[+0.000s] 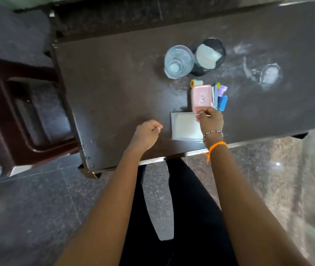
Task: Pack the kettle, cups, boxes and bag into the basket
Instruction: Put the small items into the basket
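- Fingertips of my right hand point(210, 120) pinched the near end of the pink box point(201, 98), which lay straight ahead of that grip, its long axis running away from me.
- My left hand point(147, 133) was curled loosely shut on nothing, well to the left of the box — the farther hand.
- Beside the box lay a bundle of coloured packets point(221, 96); a flat white box point(186, 127) sat under my right wrist.
- Clear cups point(178, 61) and a dark container point(210, 54) stood beyond — no basket or kettle showed, and blur hid the box's label.
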The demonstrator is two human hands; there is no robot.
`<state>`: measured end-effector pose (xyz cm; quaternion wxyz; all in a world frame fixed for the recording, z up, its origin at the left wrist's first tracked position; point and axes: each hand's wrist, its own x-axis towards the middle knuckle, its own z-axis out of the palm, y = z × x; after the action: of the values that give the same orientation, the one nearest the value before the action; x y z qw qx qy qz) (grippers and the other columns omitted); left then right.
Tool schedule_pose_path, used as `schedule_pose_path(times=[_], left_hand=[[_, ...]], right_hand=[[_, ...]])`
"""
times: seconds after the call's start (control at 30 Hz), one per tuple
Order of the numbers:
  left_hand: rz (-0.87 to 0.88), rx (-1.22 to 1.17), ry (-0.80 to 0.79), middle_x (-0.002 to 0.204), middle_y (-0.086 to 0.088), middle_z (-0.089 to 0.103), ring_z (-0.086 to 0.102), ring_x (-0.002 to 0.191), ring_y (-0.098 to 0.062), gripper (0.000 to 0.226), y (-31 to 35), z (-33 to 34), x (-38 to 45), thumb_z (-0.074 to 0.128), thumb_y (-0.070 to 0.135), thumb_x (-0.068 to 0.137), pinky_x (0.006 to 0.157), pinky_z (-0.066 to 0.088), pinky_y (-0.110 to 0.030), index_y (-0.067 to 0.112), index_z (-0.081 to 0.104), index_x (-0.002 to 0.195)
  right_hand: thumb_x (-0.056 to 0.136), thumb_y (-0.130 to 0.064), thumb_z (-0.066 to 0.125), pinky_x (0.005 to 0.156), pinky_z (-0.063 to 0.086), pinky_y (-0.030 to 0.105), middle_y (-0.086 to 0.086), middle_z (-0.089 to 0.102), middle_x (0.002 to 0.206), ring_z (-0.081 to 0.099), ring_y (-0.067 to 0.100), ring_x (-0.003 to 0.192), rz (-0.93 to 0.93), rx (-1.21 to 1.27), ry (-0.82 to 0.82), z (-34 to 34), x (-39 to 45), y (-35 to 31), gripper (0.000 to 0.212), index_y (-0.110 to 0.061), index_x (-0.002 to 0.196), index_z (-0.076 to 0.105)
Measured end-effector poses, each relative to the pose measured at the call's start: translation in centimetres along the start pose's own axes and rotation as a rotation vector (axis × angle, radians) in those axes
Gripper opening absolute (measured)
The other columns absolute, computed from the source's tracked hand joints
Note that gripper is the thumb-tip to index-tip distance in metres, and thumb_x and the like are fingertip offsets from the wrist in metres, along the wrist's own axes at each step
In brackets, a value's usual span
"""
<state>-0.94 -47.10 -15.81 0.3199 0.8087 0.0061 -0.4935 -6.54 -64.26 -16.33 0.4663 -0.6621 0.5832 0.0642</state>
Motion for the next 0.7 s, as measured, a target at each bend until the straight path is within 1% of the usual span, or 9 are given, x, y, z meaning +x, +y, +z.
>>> schedule_pose_path(times=[0.1, 0.17, 0.2, 0.27, 0.37, 0.47, 0.57, 0.63, 0.7], left_hand=[[-0.005, 0.034, 0.004, 0.112, -0.009, 0.068, 0.06, 0.107, -0.025, 0.024, 3.9, 2.7, 2.3, 0.046, 0.01, 0.09, 0.092, 0.042, -0.029, 0.012, 0.067, 0.102], [-0.006, 0.087, 0.013, 0.117, -0.009, 0.067, 0.058, 0.111, -0.025, 0.026, 6.3, 4.5, 3.8, 0.045, 0.01, 0.09, 0.091, 0.042, -0.027, 0.013, 0.066, 0.104], [-0.009, 0.119, 0.013, 0.12, -0.009, 0.065, 0.057, 0.113, -0.026, 0.027, 7.4, 5.3, 4.5, 0.044, 0.011, 0.091, 0.092, 0.042, -0.027, 0.013, 0.065, 0.107], [-0.037, 0.184, 0.017, 0.123, -0.014, 0.062, 0.055, 0.114, -0.031, 0.027, 9.1, 6.8, 5.9, 0.044, 0.015, 0.092, 0.089, 0.042, -0.03, 0.009, 0.06, 0.112], [-0.114, 0.223, 0.052, 0.117, -0.022, 0.061, 0.057, 0.108, -0.038, 0.028, 10.8, 8.5, 7.8, 0.045, 0.016, 0.09, 0.083, 0.046, -0.038, 0.0, 0.054, 0.11], [-0.172, 0.284, 0.11, 0.124, -0.022, 0.058, 0.054, 0.114, -0.039, 0.031, 11.5, 9.3, 9.1, 0.047, 0.013, 0.088, 0.087, 0.045, -0.039, 0.0, 0.052, 0.116], [-0.168, 0.302, 0.14, 0.122, -0.022, 0.058, 0.055, 0.112, -0.039, 0.028, 11.4, 8.9, 9.6, 0.047, 0.01, 0.088, 0.087, 0.046, -0.04, -0.001, 0.053, 0.112], [-0.142, 0.274, 0.144, 0.118, -0.022, 0.06, 0.056, 0.108, -0.039, 0.024, 11.1, 8.6, 9.7, 0.047, 0.009, 0.088, 0.085, 0.046, -0.04, -0.001, 0.055, 0.107], [-0.134, 0.228, 0.153, 0.114, -0.019, 0.062, 0.058, 0.103, -0.034, 0.019, 10.8, 8.1, 9.2, 0.047, 0.009, 0.088, 0.078, 0.047, -0.035, 0.002, 0.056, 0.103]], right_hand=[[0.084, 0.003, 0.048, 0.09, 0.048, 0.04, 0.025, 0.069, 0.102, 0.061, 0.031, 0.085, 0.03, -0.015, 0.095, -2.8, 3.1, 0.7, 0.024, 0.003, 0.098, 0.067], [0.085, 0.002, 0.049, 0.084, 0.042, 0.029, 0.023, 0.068, 0.108, 0.062, 0.034, 0.096, 0.064, -0.053, 0.167, -4.3, 5.2, 1.1, 0.024, 0.003, 0.101, 0.066], [0.085, 0.002, 0.048, 0.082, 0.039, 0.026, 0.022, 0.067, 0.11, 0.061, 0.034, 0.102, 0.084, -0.064, 0.19, -4.8, 6.3, 1.3, 0.024, 0.003, 0.102, 0.065], [0.084, 0.002, 0.048, 0.085, 0.038, 0.027, 0.022, 0.064, 0.113, 0.058, 0.034, 0.108, 0.113, -0.078, 0.185, -5.3, 8.4, 1.6, 0.025, 0.003, 0.105, 0.062], [0.082, -0.005, 0.057, 0.094, 0.04, 0.035, 0.022, 0.06, 0.117, 0.055, 0.035, 0.109, 0.097, -0.163, 0.067, -5.3, 10.7, 1.8, 0.029, 0.004, 0.109, 0.056], [0.077, -0.01, 0.065, 0.087, 0.039, 0.032, 0.018, 0.059, 0.117, 0.057, 0.03, 0.106, 0.098, -0.207, -0.001, -5.0, 11.8, 2.0, 0.036, 0.001, 0.109, 0.053], [0.077, -0.007, 0.062, 0.08, 0.039, 0.03, 0.017, 0.061, 0.115, 0.057, 0.031, 0.105, 0.084, -0.213, -0.003, -4.9, 12.0, 1.8, 0.027, -0.005, 0.102, 0.053], [0.078, -0.005, 0.059, 0.079, 0.039, 0.03, 0.018, 0.062, 0.114, 0.057, 0.032, 0.105, 0.083, -0.203, 0.009, -5.1, 12.0, 1.7, 0.024, -0.007, 0.101, 0.052], [0.079, -0.004, 0.057, 0.08, 0.041, 0.031, 0.019, 0.063, 0.113, 0.058, 0.032, 0.104, 0.089, -0.191, 0.027, -5.4, 11.5, 1.8, 0.023, -0.006, 0.101, 0.052]])
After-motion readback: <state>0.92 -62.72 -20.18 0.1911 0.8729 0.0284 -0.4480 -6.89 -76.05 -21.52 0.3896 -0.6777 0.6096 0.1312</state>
